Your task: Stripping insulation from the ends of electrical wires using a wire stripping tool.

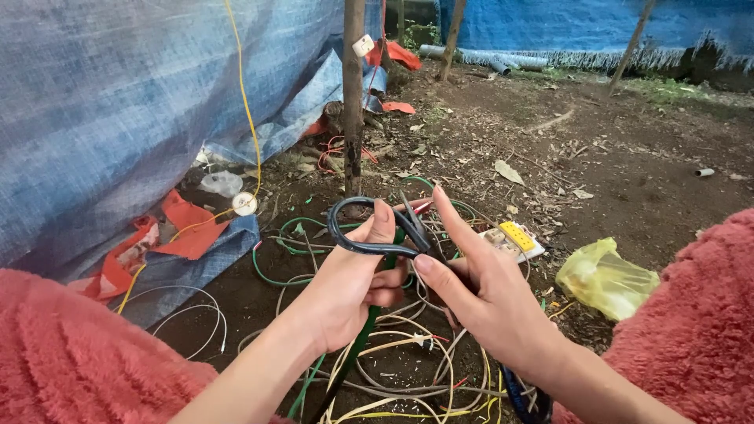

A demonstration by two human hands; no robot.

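Note:
My left hand [345, 286] grips black-handled scissors [369, 228], thumb up against the looped handle, and also holds a green cable [357, 345] that runs down from the fist. My right hand [479, 290] is just right of it, index finger raised, thumb touching the scissors near the blades. It seems to pinch a thin wire at the blades, but that part is hidden. Both hands hover over a tangle of white, yellow, green and grey wires [400, 369] on the dirt.
A white and yellow socket strip [512, 239] lies behind my right hand. A yellow plastic bag [605, 279] sits to the right. A wooden post [353, 94] stands ahead, a blue tarp [118, 102] hangs on the left, and red fuzzy fabric [71, 353] covers my knees.

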